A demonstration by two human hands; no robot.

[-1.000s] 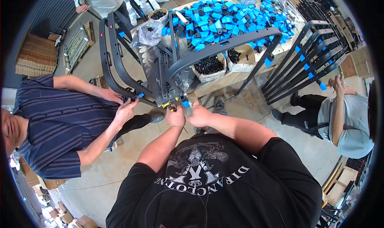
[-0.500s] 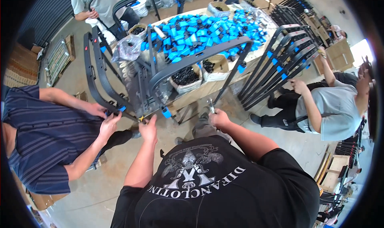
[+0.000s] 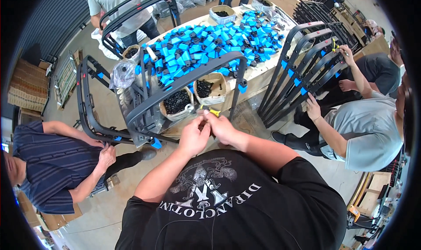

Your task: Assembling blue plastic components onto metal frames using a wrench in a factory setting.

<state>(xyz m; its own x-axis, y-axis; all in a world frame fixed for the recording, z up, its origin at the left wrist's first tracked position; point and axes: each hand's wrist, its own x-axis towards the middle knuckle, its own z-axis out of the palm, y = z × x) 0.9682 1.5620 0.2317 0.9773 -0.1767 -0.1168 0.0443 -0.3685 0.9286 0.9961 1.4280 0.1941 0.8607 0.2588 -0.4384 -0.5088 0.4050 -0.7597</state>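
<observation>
Matt dark grey metal on the curved frame [image 3: 175, 92]; glossy blue plastic in the heaped clips [image 3: 206, 44]. Yellow plastic on the tool handle [image 3: 213, 112], pale cloth for the small sacks [image 3: 177, 105], rough brown cardboard boxes [image 3: 26, 85].

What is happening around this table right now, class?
A person in a black shirt holds both hands together, left hand and right hand, on a small yellow-handled tool beside a dark grey frame. The table is heaped with blue clips and tubs of black parts. A seated person in stripes handles another frame; one in grey works on a leaning stack.
</observation>
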